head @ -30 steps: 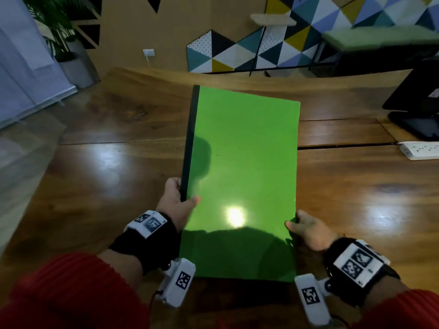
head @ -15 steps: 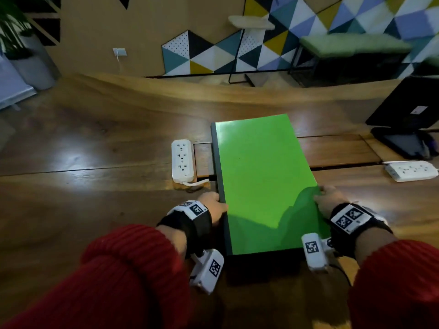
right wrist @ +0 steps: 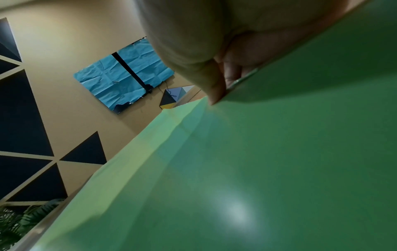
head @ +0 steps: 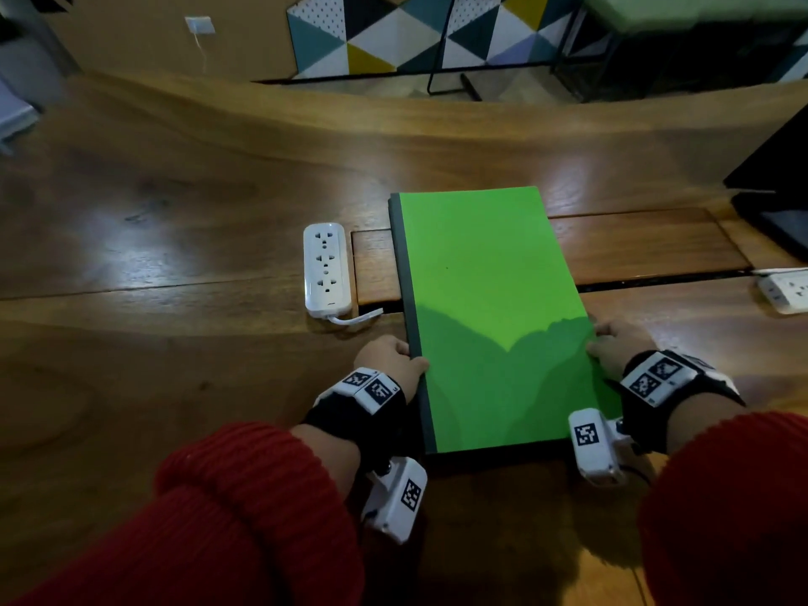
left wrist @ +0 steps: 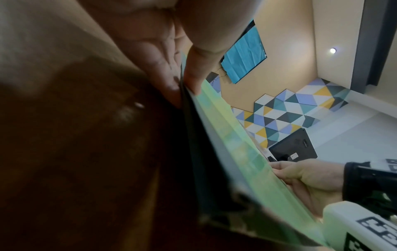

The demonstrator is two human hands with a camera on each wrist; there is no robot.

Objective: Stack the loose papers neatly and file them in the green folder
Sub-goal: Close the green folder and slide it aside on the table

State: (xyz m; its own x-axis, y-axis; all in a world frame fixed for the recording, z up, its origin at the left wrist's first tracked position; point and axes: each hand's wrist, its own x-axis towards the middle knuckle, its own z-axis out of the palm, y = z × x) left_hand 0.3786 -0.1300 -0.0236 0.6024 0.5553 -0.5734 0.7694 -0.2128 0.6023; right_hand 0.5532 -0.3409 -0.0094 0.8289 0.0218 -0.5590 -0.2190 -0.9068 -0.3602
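The green folder [head: 485,308] with a dark spine lies closed and flat on the wooden table [head: 175,365] in front of me. My left hand [head: 391,356] pinches its spine edge, thumb on the cover and fingers under it, as the left wrist view shows at the folder [left wrist: 225,146]. My right hand [head: 616,345] grips the opposite long edge, thumb on top; in the right wrist view the green cover [right wrist: 279,161] fills most of the picture below the right hand [right wrist: 221,79]. No loose papers show anywhere.
A white power strip [head: 327,269] lies just left of the folder, its cable running to a slot in the table. A second strip [head: 787,290] sits at the right edge. A dark monitor base [head: 778,212] stands at the far right.
The folder has come down from a raised, tilted hold to lie flat on the table. Both hands went down with it and still hold its long edges.
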